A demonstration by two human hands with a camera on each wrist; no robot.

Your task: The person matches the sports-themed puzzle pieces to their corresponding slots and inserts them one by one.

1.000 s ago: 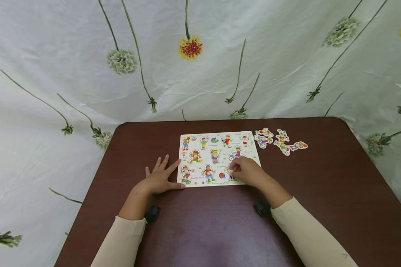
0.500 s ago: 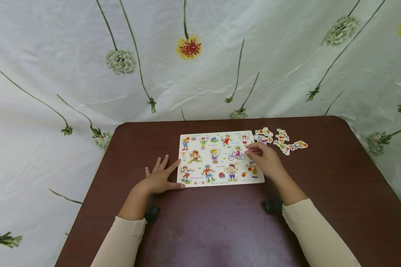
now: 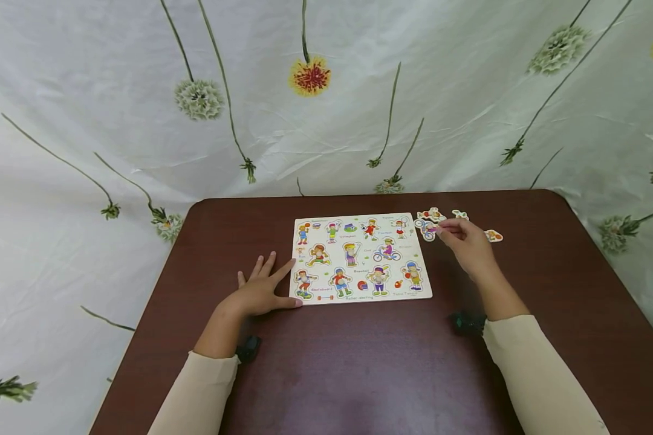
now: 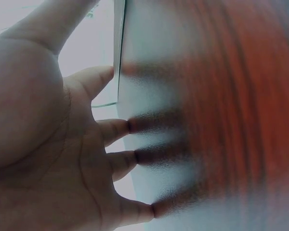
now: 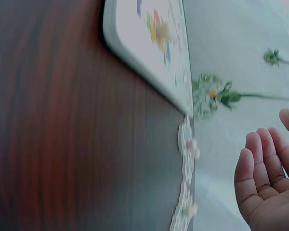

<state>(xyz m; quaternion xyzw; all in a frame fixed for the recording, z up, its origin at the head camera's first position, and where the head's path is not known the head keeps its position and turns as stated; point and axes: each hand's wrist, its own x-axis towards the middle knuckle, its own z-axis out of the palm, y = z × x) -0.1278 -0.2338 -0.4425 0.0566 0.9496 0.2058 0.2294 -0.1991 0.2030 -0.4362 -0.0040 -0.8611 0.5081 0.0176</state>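
A white puzzle board [image 3: 336, 246] printed with children playing sports lies on the table. My left hand [image 3: 256, 296] is spread flat at its left side, with thumb and index finger touching the edge; the left wrist view shows fingertips on the tabletop beside the board edge [image 4: 119, 43]. My right hand [image 3: 470, 251] hovers over loose puzzle pieces right of the board, hiding some of them. In the right wrist view its fingers [image 5: 261, 168] are loosely bent, thumb apart, with nothing between them. A bicycle-shaped piece [image 3: 427, 229] lies nearest its fingertips.
Beside the bicycle piece lie another flat piece [image 3: 431, 214], a partly covered piece [image 3: 459, 214] and one at the far right [image 3: 493, 235]. The dark brown table [image 3: 337, 362] ends at a flower-printed white cloth [image 3: 348, 133] hanging behind.
My right hand has let go of a piece on the board's lower right and moved right and away, over the loose pieces. The left hand has stayed in place.
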